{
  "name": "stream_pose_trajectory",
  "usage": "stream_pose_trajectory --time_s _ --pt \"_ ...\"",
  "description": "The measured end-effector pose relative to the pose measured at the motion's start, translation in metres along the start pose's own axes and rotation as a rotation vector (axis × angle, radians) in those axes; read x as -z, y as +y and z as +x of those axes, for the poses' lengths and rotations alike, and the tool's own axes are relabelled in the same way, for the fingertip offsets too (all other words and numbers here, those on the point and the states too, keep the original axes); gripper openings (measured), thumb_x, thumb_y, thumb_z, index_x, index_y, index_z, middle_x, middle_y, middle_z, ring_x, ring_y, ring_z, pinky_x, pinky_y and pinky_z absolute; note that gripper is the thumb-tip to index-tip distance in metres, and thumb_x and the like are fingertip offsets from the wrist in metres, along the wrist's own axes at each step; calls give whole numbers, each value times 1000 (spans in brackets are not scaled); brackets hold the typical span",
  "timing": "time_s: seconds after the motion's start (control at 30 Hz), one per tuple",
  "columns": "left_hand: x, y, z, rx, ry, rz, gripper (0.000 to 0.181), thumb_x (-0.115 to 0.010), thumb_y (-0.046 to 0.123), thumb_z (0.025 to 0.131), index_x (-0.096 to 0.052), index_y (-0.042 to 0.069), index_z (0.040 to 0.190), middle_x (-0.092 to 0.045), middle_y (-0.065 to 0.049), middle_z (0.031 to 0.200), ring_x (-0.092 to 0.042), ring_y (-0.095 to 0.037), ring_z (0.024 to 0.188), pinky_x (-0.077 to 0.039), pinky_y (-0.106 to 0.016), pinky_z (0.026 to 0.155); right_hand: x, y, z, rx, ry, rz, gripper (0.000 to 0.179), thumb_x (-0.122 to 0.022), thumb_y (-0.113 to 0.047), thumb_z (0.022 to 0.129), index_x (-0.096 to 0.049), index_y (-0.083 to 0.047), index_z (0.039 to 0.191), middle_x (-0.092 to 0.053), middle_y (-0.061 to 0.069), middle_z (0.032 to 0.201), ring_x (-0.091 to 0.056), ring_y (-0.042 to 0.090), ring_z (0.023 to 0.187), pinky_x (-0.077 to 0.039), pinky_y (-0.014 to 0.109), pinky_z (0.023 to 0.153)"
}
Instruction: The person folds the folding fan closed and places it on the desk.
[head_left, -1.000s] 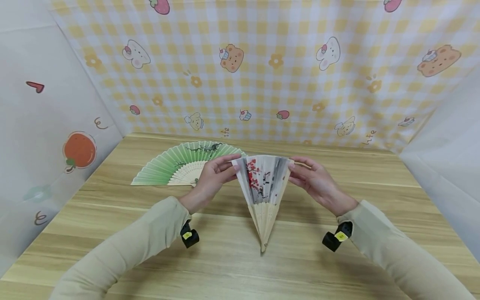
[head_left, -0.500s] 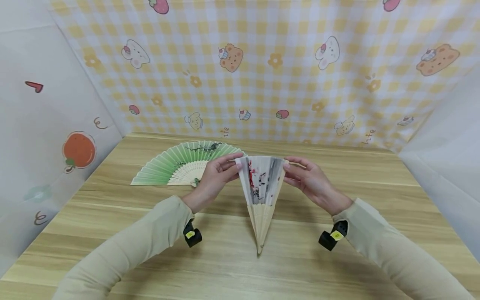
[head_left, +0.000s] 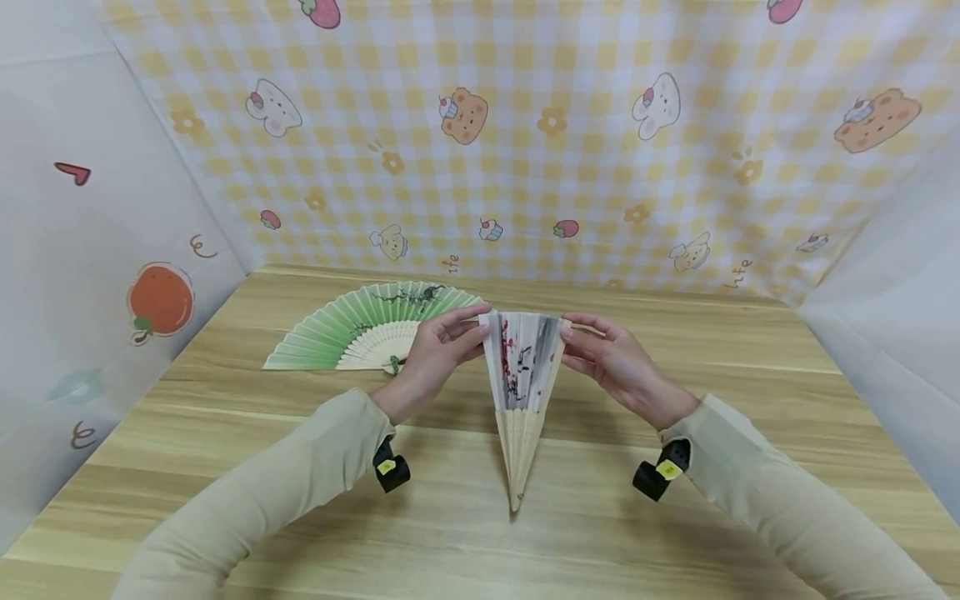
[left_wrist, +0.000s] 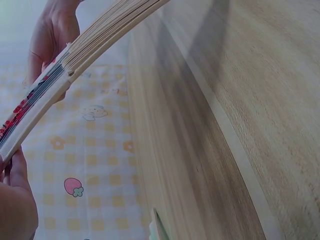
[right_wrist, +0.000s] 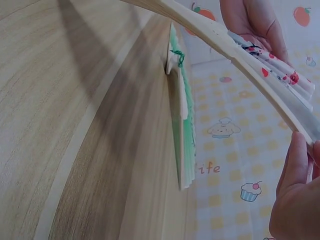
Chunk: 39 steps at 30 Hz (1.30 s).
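A white folding fan with red blossoms and grey shading stands partly spread between both hands, its pale ribs narrowing to a pivot end low near the table. My left hand pinches its left outer rib near the top, thumb in front. On the opposite outer rib, my right hand pinches the top corner the same way. Pleats and stacked ribs of this fan show edge-on in the left wrist view. Behind my left hand lies a fully spread green folding fan, its right part hidden by that hand.
The wooden table runs back to a yellow checked cloth hanging behind it. White cloth walls stand at both sides. A small green tassel hangs at the green fan's pivot.
My hands have come closer together, the right one moving left and the left one slightly right. The white fan has narrowed between them, and its pivot end has shifted slightly left.
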<state>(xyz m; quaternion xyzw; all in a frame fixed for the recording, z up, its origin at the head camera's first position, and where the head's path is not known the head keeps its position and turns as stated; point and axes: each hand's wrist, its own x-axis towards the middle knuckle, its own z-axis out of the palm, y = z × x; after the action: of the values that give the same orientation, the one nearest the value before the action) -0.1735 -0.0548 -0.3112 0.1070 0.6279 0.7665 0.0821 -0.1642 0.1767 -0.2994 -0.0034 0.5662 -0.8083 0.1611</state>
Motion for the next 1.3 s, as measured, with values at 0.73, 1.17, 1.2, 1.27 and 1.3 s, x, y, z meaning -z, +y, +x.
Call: stream_pose_trajectory --time_s 0.73,1.17,1.2,1.27,1.3 --pt "-6 2 0 2 -119 -1 37 -47 5 91 -44 3 128 -54 -9 106 -55 -14 95 -45 -29 89 -7 2 0 -6 -8 17 14 -51 -3 88 -59 -13 95 -60 4 93 -60 16 82 -52 25 75" --pt "-5 -1 -2 -14 -140 43 41 -55 4 87 -46 4 127 -54 -18 115 -54 -21 102 -46 -32 88 -10 3 -1 0 -24 -49 14 -53 -5 88 -56 -12 100 -59 4 96 -59 17 85 -51 27 77" --pt "-5 0 -2 -14 -141 42 41 -55 4 87 -46 5 127 -54 -18 115 -54 -21 102 -46 -32 88 -10 3 -1 0 -25 -48 14 -53 -5 88 -56 -12 100 -60 4 97 -59 17 85 -51 27 77" --pt "-5 0 -2 -15 -145 38 40 -54 5 87 -46 5 127 -54 -18 115 -55 -22 101 -46 -32 88 -11 3 -1 1 -28 -50 14 -53 -5 88 -56 -12 100 -60 4 97 -59 17 85 -51 27 77" --pt "-5 1 -2 -15 -150 37 40 -53 5 88 -46 5 127 -54 -18 115 -55 -22 101 -46 -32 88 -11 3 -1 2 -31 -51 14 -53 -5 88 -56 -12 100 -59 4 98 -59 17 85 -51 27 77"
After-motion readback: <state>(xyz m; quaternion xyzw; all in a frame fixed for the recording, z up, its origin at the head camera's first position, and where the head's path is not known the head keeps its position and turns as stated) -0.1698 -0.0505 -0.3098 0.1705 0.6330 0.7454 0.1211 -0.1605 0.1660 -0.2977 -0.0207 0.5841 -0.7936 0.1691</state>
